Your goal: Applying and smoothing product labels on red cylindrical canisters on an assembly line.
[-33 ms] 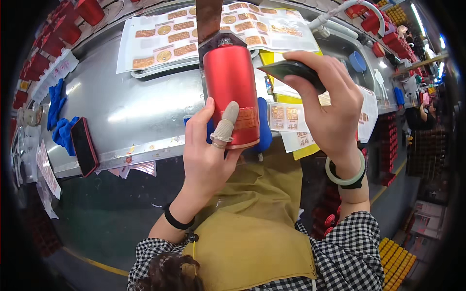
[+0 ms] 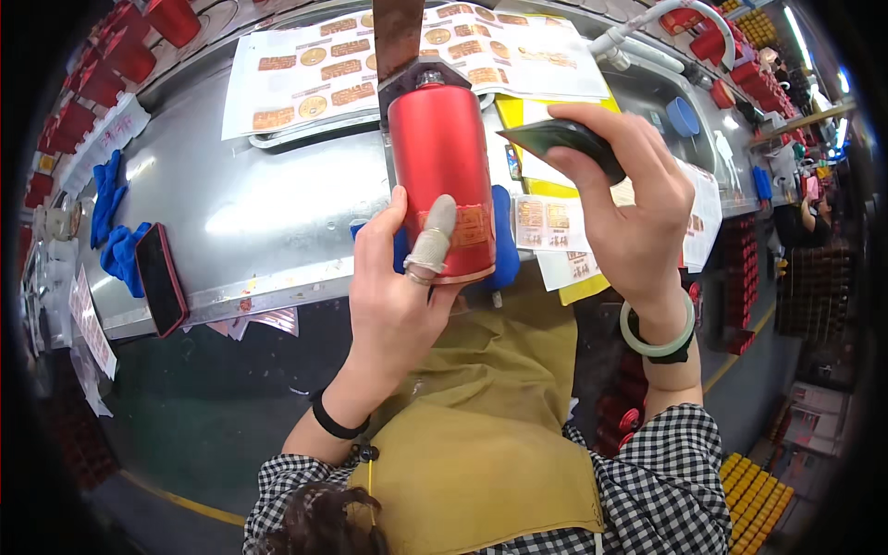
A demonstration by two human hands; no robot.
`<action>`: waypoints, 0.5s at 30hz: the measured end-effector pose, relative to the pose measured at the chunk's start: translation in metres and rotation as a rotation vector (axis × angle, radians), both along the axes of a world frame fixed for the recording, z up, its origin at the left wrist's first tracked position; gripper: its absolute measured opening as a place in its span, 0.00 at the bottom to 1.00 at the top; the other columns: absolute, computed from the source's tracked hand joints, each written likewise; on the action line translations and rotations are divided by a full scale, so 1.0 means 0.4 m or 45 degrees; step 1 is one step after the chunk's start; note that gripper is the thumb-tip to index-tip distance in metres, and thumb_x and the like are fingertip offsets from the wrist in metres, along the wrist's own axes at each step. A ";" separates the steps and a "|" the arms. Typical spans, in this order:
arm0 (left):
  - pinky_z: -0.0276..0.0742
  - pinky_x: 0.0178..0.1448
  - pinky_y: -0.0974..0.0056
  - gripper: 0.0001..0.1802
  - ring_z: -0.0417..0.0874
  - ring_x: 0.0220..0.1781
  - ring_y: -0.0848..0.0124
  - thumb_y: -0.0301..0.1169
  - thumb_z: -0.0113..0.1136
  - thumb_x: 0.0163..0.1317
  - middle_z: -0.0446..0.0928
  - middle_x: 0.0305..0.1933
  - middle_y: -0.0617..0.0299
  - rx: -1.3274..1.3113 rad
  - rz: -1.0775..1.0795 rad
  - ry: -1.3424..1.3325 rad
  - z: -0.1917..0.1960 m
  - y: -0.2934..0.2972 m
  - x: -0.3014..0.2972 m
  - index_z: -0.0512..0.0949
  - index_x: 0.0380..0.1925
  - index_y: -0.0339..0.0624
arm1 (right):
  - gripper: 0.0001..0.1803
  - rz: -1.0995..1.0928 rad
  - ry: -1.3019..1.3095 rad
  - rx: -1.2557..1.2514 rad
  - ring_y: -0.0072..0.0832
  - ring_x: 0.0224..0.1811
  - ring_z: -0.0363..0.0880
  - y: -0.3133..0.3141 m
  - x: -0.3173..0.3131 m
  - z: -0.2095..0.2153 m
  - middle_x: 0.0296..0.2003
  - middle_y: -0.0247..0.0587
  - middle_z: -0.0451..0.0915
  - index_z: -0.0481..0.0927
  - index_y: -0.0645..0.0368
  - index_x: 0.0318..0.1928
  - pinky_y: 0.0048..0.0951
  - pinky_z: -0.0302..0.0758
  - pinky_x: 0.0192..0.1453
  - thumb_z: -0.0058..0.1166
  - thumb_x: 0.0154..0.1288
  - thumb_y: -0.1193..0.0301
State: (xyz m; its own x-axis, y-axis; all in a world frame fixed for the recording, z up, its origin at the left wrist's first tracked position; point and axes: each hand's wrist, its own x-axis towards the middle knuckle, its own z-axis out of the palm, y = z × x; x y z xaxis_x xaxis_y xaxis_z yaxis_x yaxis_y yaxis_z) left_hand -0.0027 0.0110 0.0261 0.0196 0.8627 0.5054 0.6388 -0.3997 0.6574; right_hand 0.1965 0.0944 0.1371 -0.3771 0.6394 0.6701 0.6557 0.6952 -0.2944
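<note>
Steel workbench (image 2: 268, 217) w/ sticker sheets (image 2: 305, 69) at the back. Head view: left hand (image 2: 398, 287) wraps the red canister (image 2: 439, 185), upright at bench edge, gold label (image 2: 474, 227) already on, capped thumb pressing it; right hand (image 2: 629, 213) pinches a dark scraper (image 2: 555, 139) just beside – smoothing prob left

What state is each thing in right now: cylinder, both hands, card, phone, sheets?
Red cylinder: upright, held near its base.
Left hand: gripping the cylinder, thumb in a grey finger cot.
Right hand: raised, pinching a dark card.
Dark card: held flat, beside the cylinder.
Phone: lying on the bench, screen dark.
Label sheets: lying flat.
</note>
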 end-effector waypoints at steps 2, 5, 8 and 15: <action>0.80 0.62 0.50 0.42 0.78 0.62 0.43 0.26 0.79 0.50 0.70 0.68 0.39 -0.016 0.008 0.164 0.034 -0.001 0.008 0.79 0.69 0.59 | 0.15 -0.060 0.106 -0.127 0.39 0.39 0.85 -0.018 0.016 -0.015 0.38 0.43 0.87 0.87 0.59 0.49 0.36 0.78 0.45 0.70 0.61 0.80; 0.83 0.59 0.51 0.37 0.79 0.59 0.41 0.28 0.72 0.56 0.67 0.67 0.34 -0.054 0.040 0.418 0.057 0.002 0.031 0.80 0.68 0.71 | 0.15 -0.089 0.148 -0.161 0.39 0.39 0.84 -0.028 0.026 -0.040 0.38 0.44 0.87 0.87 0.60 0.50 0.36 0.78 0.44 0.69 0.61 0.81; 0.85 0.58 0.51 0.38 0.81 0.59 0.41 0.28 0.74 0.54 0.70 0.67 0.34 0.051 0.105 0.466 0.044 0.006 0.040 0.81 0.68 0.64 | 0.16 -0.078 0.165 -0.192 0.39 0.39 0.83 -0.038 0.028 -0.061 0.38 0.44 0.86 0.86 0.60 0.51 0.37 0.78 0.44 0.69 0.62 0.80; 0.82 0.68 0.49 0.43 0.81 0.67 0.40 0.24 0.83 0.45 0.73 0.72 0.33 0.190 0.087 -0.120 -0.056 -0.005 0.024 0.79 0.66 0.35 | 0.16 -0.043 0.190 -0.269 0.38 0.37 0.81 -0.052 0.017 -0.088 0.38 0.41 0.87 0.88 0.59 0.50 0.37 0.77 0.44 0.67 0.61 0.82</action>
State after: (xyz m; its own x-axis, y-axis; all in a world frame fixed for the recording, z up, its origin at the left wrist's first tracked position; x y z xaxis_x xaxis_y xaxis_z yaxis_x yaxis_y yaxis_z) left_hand 0.0070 0.0090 0.0035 -0.0898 0.7756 0.6248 0.6065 -0.4551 0.6520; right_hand 0.2034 0.0735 0.1019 -0.2599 0.7816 0.5671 0.6159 0.5865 -0.5260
